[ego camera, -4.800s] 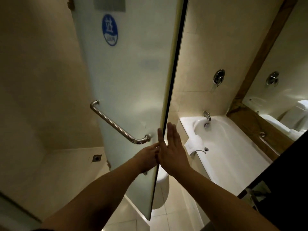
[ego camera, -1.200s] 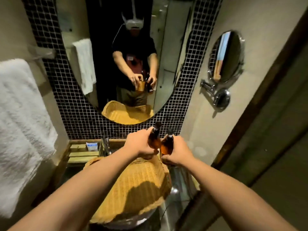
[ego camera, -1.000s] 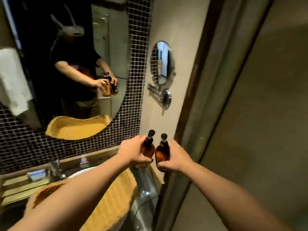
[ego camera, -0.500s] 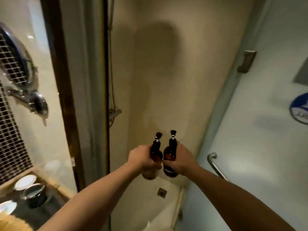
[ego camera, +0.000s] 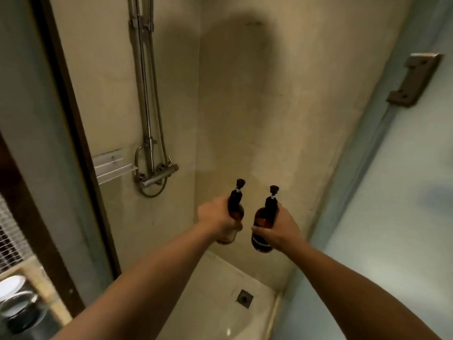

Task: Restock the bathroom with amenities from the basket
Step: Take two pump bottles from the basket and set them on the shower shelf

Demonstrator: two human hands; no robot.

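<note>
I hold two amber pump bottles upright in front of me, inside the shower stall opening. My left hand (ego camera: 217,220) grips the left amber bottle (ego camera: 235,208) around its body. My right hand (ego camera: 278,229) grips the right amber bottle (ego camera: 264,220) the same way, a small gap apart from the first. Both bottles have black pump tops. A clear wall shelf (ego camera: 112,165) is fixed to the left wall, left of and slightly above the bottles. The basket is out of view.
A chrome shower mixer (ego camera: 157,177) with riser pipes (ego camera: 144,82) hangs on the left wall beside the shelf. A floor drain (ego camera: 244,295) lies below. The frosted glass door (ego camera: 404,192) stands at the right. A dark wooden frame (ego camera: 71,143) and the counter edge lie at the left.
The view has swung from the sink mirror and basket to the shower stall. Both hands carried the bottles along and have moved slightly apart.
</note>
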